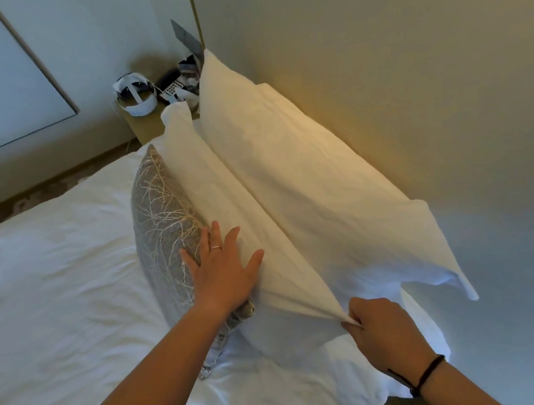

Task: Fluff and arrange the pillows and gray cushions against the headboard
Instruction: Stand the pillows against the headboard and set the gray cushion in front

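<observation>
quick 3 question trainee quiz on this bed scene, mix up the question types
1. True or false: the left hand lies flat with its fingers spread, across the gray cushion and the front pillow.
2. What does the right hand pinch? A) the cushion's edge B) a corner of the front pillow's case C) the bedsheet
3. Fill in: the back pillow leans against the ____.

Key
1. True.
2. B.
3. Headboard.
</observation>
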A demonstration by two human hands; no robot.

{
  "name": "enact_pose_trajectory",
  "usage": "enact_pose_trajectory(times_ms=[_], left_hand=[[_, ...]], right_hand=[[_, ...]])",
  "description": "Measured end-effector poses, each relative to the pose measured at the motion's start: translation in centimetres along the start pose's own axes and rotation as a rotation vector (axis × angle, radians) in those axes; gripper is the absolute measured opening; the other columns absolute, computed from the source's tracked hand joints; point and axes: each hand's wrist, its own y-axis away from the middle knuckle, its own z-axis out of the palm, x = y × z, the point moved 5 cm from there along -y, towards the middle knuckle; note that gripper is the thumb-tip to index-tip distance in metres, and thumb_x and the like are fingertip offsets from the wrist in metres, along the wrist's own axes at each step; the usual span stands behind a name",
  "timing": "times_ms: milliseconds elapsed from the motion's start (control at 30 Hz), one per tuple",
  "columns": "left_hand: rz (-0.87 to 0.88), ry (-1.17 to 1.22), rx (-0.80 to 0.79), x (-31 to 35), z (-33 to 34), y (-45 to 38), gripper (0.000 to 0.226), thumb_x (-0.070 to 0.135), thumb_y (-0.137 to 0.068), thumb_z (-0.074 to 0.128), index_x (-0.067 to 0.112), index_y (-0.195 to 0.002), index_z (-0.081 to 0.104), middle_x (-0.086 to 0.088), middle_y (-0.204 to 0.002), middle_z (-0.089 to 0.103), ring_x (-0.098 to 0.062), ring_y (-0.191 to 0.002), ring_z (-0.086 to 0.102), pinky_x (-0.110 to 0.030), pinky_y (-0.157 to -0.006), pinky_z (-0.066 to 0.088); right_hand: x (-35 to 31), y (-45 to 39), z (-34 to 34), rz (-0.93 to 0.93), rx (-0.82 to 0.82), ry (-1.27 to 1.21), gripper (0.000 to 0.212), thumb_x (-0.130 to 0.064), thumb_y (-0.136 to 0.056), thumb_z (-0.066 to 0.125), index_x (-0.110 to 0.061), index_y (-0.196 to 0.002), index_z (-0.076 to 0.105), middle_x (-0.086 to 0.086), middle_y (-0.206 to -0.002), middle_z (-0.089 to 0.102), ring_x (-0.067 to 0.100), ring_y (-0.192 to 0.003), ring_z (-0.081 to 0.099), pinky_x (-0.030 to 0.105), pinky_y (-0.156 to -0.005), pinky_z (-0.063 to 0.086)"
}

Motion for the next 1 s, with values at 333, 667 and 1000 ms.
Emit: enact_pose_trajectory(times_ms=[333,667,1000], left_hand=[[-0.04,-0.035,0.011,0.5,0.4,-0.2,0.073,0.075,-0.084,0.027,0.036,-0.144,0.032,-0.003,-0.164,0.009,-0.024,-0.15,-0.005,-0.065,-0.112,-0.009],[-0.074,-0.17,0.065,-1.0,-4.6,-5.2,0.06,0.064,-0.092,0.033,0.033,-0.143,0.036,-0.003,-0.16,0.026,-0.027,-0.149,0.015,-0.058,-0.118,0.01],[-0.06,-0.187,0.098,-3.8,-9.7,-17.8,0.048,0.054,-0.096,0.042,0.03,-0.137,0.046,0.002,-0.127,0.063,-0.024,-0.112,0.061,-0.042,-0.099,0.046]], right_hand=[[-0.1,-1.1,-1.5,-0.112,-0.199,0.039,0.03,-0.062,-0.08,0.058,-0.033,-0.083,0.054,-0.012,-0.079,0.059,0.01,-0.072,0.056,0.023,-0.057,0.037],[-10.4,-12.0,-4.2,-0.235,-0.066,-0.152,0.045,-0.05,-0.096,0.045,-0.028,-0.136,0.045,-0.003,-0.133,0.053,0.018,-0.115,0.054,0.032,-0.092,0.045],[-16.2,-26.2,-3.3,-0.218,-0.189,-0.229,0.046,-0.03,-0.1,0.045,-0.017,-0.142,0.038,0.011,-0.14,0.044,0.028,-0.12,0.051,0.033,-0.094,0.042]])
